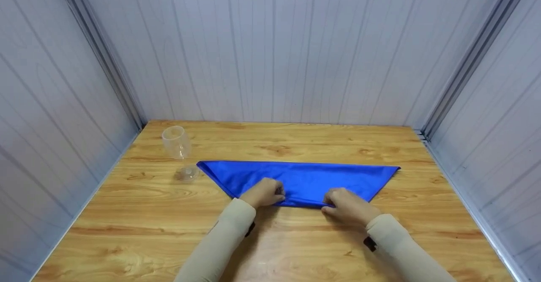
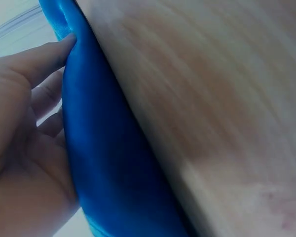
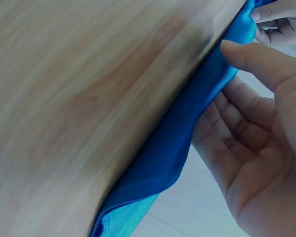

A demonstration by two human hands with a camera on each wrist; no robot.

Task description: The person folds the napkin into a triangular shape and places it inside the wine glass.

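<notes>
Head view, left hand [image 1: 263,192] and right hand [image 1: 350,206] pinching blue cloth [image 1: 306,180] by its near edge, goblet [image 1: 177,149] (see-through) upright beside it.

head view: bright, fairly even light, prob. from above; soft shadows by both sleeves [image 1: 215,244] on the wood-grain tabletop [image 1: 127,248], w/ a faint pale glare patch btwn them. blue satin cloth [image 1: 312,180] has a sheen, wine glass [image 1: 172,144] a small glint. wall panels [image 1: 270,49] look cool-toned. l/r wrist views: hazier, cooler, low contrast; tabletop grain v. blurry in both, dark shadow along cloth's edge, pale bg washed out.
</notes>
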